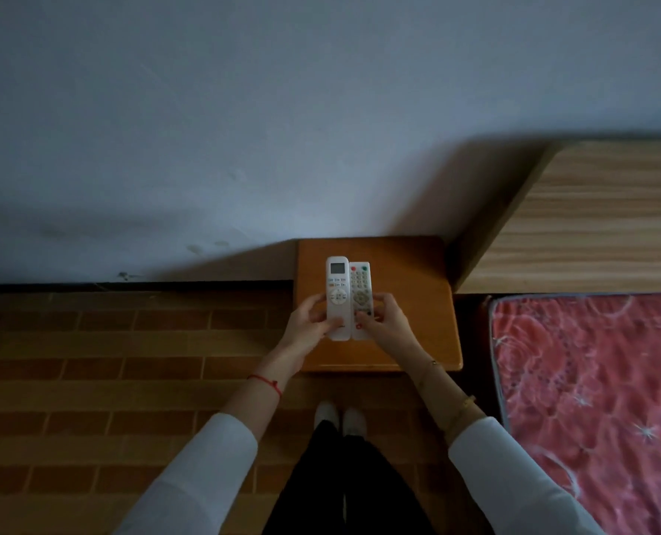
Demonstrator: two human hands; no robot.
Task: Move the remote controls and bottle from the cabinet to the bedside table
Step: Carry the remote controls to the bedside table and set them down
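Observation:
Two white remote controls are side by side over the orange-brown bedside table [410, 303]. The left one, an air-conditioner remote [338, 291] with a small screen, is gripped near its lower end by my left hand [309, 322]. The right one, a TV remote [360, 291] with red and green buttons and several number keys, is held at its lower end by my right hand [385, 322]. Whether the remotes rest on the tabletop or hover just above it cannot be told. No bottle or cabinet is in view.
A bed with a red patterned cover [591, 399] and a light wooden headboard [591, 218] stands right of the table. A pale wall [244, 129] is behind. The floor [108, 361] at left shows a brick pattern. My legs and shoes [340, 420] are below the table.

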